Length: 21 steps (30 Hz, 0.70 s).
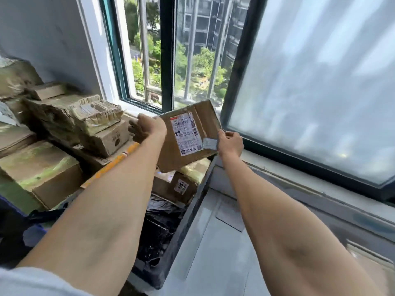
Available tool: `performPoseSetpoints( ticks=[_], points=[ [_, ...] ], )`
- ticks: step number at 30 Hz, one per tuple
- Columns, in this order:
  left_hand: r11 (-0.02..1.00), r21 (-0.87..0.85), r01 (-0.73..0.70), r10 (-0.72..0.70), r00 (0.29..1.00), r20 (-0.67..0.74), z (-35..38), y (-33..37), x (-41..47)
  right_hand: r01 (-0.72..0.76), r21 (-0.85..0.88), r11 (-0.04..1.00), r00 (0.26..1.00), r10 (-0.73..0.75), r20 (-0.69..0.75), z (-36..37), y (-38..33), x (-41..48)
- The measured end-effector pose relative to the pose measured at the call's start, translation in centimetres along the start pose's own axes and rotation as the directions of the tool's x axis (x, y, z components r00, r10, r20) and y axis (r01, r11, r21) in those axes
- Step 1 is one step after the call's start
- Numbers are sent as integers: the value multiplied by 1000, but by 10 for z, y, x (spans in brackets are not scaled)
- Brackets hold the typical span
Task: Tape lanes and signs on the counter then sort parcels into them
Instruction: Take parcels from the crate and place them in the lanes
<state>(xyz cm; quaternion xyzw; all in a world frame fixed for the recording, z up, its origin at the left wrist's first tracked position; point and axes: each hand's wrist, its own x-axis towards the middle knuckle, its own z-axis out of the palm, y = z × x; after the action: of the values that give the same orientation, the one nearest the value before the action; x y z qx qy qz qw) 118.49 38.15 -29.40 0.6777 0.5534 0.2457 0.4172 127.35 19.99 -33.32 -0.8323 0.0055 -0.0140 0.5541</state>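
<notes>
A flat brown cardboard parcel (188,135) with a white shipping label is held tilted in the air in front of the window. My left hand (149,127) grips its left edge and my right hand (229,143) pinches its right edge by a small white sticker. Below it lie more parcels: a small box marked 6083 (181,186), a yellowish packet (196,169) and black plastic bags (160,229). The grey counter (213,253) stretches along the window sill to the right.
Stacked, worn cardboard boxes (64,124) fill the left side against the white wall. A dark rim (192,210) separates the parcel pile from the counter. The window frame (166,60) and a frosted pane (320,82) stand right behind the held parcel.
</notes>
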Motion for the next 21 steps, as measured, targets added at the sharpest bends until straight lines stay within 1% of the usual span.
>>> performPoseSetpoints(
  ticks=[2, 4, 6, 10, 13, 16, 21],
  points=[
    [992, -15, -123, 122, 992, -35, 13, 12, -20, -14, 9, 1000, 997, 14, -74, -25, 9, 3],
    [973, -26, -229, 228, 973, -31, 28, 26, -49, -34, 20, 999, 985, 37, -166, -55, 22, 4],
    [953, -24, -302, 302, 953, 1, 43, 36, -74, -59, 45, 997, 970, 68, -234, -87, 36, 4],
    [910, 5, -415, 413, 905, 101, 75, 49, -136, -84, 100, 991, 939, 112, -324, -153, 66, -1],
    [889, 7, -458, 448, 874, 187, 97, 53, -187, -103, 77, 992, 917, 124, -380, -209, 86, -5],
    [868, 20, -495, 477, 846, 238, 118, 54, -239, -132, 51, 990, 898, 141, -418, -266, 107, -12],
    [860, 83, -503, 460, 836, 300, 150, 36, -329, -203, 68, 977, 865, 212, -455, -351, 154, -37]
  ],
)
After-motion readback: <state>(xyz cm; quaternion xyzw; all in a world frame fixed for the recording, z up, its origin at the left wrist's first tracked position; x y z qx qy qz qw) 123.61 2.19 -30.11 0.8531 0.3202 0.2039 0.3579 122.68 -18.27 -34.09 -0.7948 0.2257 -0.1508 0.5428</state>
